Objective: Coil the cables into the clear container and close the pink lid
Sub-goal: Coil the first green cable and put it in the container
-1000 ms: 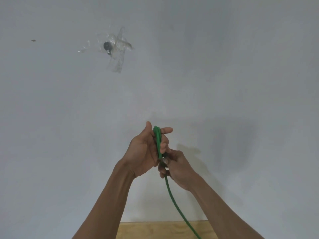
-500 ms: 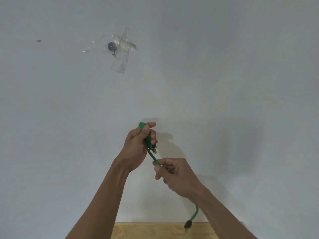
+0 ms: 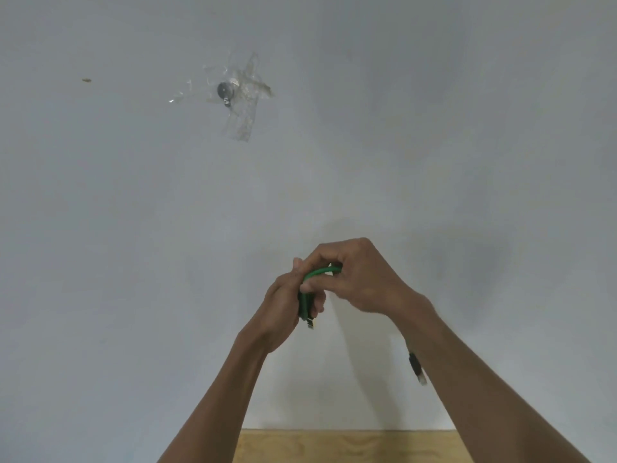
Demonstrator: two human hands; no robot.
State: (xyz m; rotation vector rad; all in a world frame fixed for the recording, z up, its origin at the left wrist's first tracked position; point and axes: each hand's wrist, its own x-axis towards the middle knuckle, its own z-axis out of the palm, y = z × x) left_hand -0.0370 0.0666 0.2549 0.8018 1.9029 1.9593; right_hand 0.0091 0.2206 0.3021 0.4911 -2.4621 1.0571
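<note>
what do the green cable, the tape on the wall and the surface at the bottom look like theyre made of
Cable: green jacket, likely rubber or soft plastic, matte; it bends tightly in the left hand and right hand. Tape: clear plastic film, glossy and crinkled, with the wall showing through. Surface: pale unfinished wood, perhaps plywood, with faint grain.

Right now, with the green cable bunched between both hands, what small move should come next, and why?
Probably one more wrap: the right hand should carry the loose tail around the bundle that the left hand holds. The green cable is mostly gathered, but one plug hangs free beside the right forearm. The container is out of view.
</note>
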